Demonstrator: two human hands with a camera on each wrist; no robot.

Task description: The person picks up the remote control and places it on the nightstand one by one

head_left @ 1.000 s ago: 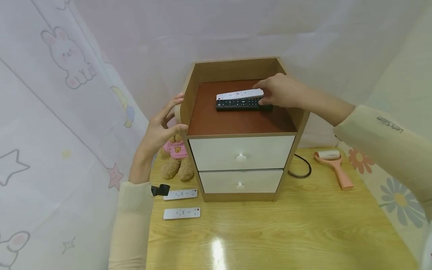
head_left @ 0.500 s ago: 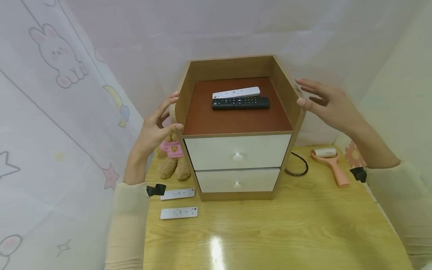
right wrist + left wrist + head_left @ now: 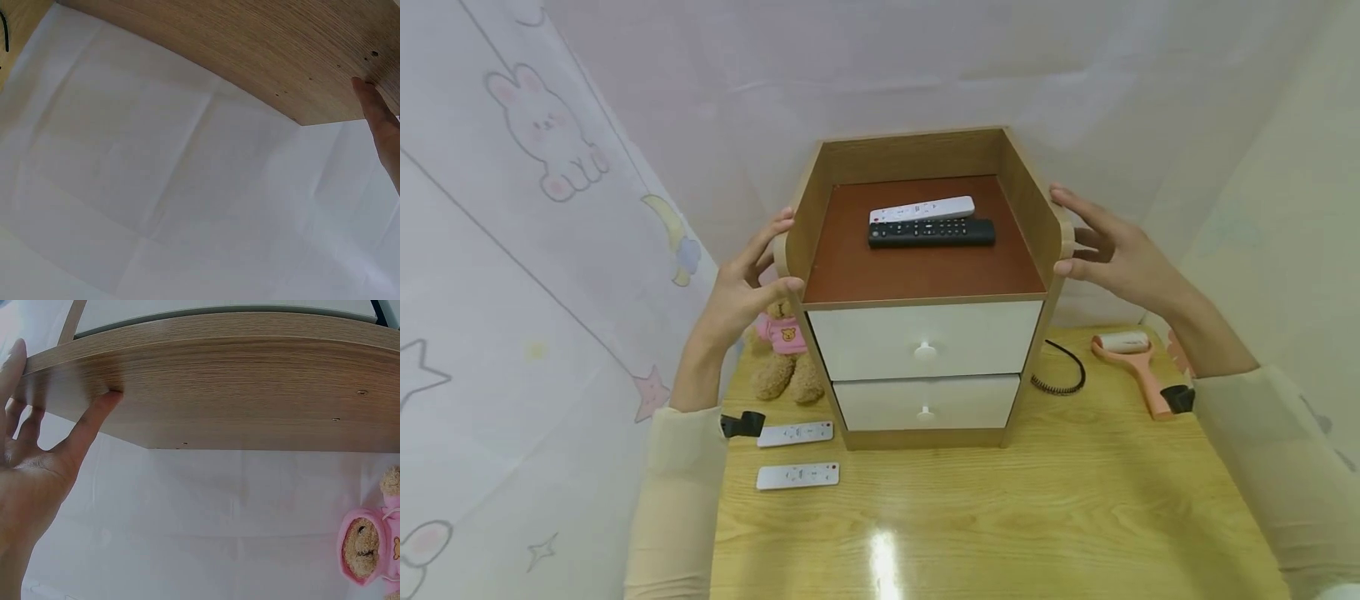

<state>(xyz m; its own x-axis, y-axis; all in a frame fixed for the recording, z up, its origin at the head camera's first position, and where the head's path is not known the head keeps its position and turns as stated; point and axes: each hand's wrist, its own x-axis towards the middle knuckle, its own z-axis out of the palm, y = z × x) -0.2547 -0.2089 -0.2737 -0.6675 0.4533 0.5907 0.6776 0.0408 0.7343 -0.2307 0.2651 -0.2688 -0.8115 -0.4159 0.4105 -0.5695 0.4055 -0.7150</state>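
A small wooden cabinet with two white drawers stands on the table. My left hand touches its left side panel, thumb by the front edge and fingers spread along the outer face. In the left wrist view, a fingertip of the left hand presses the wood grain. My right hand rests at the right side panel, fingers extended and thumb near the front edge. One fingertip of the right hand meets that panel in the right wrist view. A white remote and a black remote lie together on the brown top.
Two more white remotes, the rear one and the front one, lie left of the cabinet. Behind them sits a teddy bear in pink. A lint roller and a coiled black cord lie at the right.
My right hand has left the remotes on top and moved right to the cabinet's right side, then closer against it. The left hand has stayed at the left panel.
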